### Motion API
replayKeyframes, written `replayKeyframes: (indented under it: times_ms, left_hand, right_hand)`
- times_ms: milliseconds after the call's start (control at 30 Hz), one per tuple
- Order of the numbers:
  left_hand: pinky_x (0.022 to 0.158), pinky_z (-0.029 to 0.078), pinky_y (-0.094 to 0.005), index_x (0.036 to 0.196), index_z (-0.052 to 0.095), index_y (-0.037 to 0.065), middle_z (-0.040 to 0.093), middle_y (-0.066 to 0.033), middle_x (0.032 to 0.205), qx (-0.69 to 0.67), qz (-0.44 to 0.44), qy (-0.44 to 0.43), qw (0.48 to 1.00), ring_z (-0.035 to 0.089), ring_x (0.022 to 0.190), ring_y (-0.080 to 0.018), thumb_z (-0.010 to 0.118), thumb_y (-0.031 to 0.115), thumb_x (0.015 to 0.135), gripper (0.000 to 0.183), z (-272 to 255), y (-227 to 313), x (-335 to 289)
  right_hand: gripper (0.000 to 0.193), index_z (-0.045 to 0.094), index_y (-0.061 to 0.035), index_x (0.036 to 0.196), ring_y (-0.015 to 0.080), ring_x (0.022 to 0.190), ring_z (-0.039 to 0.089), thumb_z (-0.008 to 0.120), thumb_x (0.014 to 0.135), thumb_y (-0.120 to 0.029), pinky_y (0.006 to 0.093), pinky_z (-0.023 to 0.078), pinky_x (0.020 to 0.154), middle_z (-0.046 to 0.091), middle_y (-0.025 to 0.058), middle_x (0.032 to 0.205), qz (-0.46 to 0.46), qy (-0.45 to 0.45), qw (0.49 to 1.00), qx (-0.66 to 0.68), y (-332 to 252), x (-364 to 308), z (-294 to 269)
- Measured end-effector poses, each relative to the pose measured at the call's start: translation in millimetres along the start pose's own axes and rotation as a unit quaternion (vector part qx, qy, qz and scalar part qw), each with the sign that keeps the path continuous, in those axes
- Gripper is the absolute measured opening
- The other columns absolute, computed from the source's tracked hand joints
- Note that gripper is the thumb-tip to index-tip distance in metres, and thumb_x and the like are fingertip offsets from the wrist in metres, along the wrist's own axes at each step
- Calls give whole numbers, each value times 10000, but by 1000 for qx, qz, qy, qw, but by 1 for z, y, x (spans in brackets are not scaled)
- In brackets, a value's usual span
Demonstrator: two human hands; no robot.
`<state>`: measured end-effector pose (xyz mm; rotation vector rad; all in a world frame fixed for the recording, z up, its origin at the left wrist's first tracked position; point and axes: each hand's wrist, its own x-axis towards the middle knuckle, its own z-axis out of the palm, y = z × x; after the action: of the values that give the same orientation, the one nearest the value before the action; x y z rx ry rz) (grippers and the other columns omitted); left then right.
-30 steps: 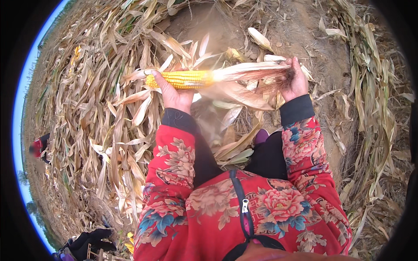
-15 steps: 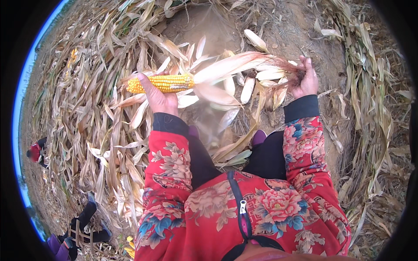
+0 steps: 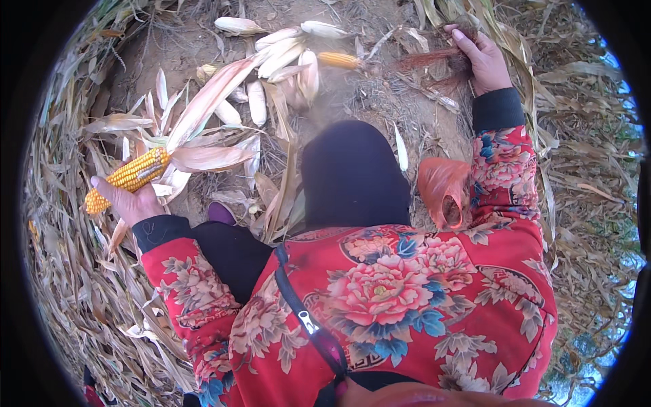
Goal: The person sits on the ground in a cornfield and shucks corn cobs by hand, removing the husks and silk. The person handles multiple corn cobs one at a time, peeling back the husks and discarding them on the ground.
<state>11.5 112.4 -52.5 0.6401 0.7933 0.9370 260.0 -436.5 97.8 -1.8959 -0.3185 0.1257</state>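
Note:
My left hand [image 3: 137,203] is closed around the lower part of a yellow ear of corn [image 3: 140,169]. Pale husk leaves [image 3: 213,108], peeled back, still hang from the far end of the ear. Out at the upper right, my right hand [image 3: 489,64] is closed on a tuft of reddish-brown corn silk [image 3: 437,61], whose loose strands trail to its left. Part of the grip is hidden behind the silk. Between the hands, beyond my knees, lie several pale husked ears [image 3: 258,103] and one bare yellow cob [image 3: 339,60].
An orange-red plastic bag [image 3: 444,190] lies by my right forearm. Dry corn stalks and leaves [image 3: 88,292] cover the ground at left, with more [image 3: 583,156] at right. My dark-trousered knee [image 3: 356,176] rises in the middle, over bare soil [image 3: 380,102].
My view has turned to the right. The right hand has moved away from the ear with the silk, which has parted from the husk. The left hand still holds the ear, now lower left.

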Motion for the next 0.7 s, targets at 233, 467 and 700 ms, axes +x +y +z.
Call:
replayKeyframes:
  times_ms: [233, 467, 700]
  left_hand:
    - [993, 455, -556, 1177, 479, -111, 580, -263, 1114, 79, -2, -28, 996, 578, 1068, -391, 547, 632, 877, 805, 3, -21, 1]
    - [949, 482, -494, 1102, 521, -60, 591, -195, 1018, 92, -28, -17, 995, 583, 972, -318, 582, 621, 867, 723, -8, -17, 21]
    - [957, 476, -506, 1002, 569, -21, 627, -161, 1010, 84, -83, -23, 993, 599, 975, -312, 665, 618, 805, 676, -39, -19, 56]
  right_hand:
    - [242, 655, -13, 1139, 94, 954, 595, 638, 914, -101, 243, 478, 858, 662, 17, 1084, 136, 61, 967, -209, 1, -123, -152]
    - [288, 675, -64, 1089, 158, 851, 636, 606, 822, 22, 299, 514, 768, 683, 76, 928, 364, 29, 872, -325, 72, -246, -187]
    - [476, 566, -143, 1242, 353, 1141, 552, 615, 776, -61, 396, 479, 935, 561, 174, 1234, 315, 103, 742, -583, 169, -315, -139]
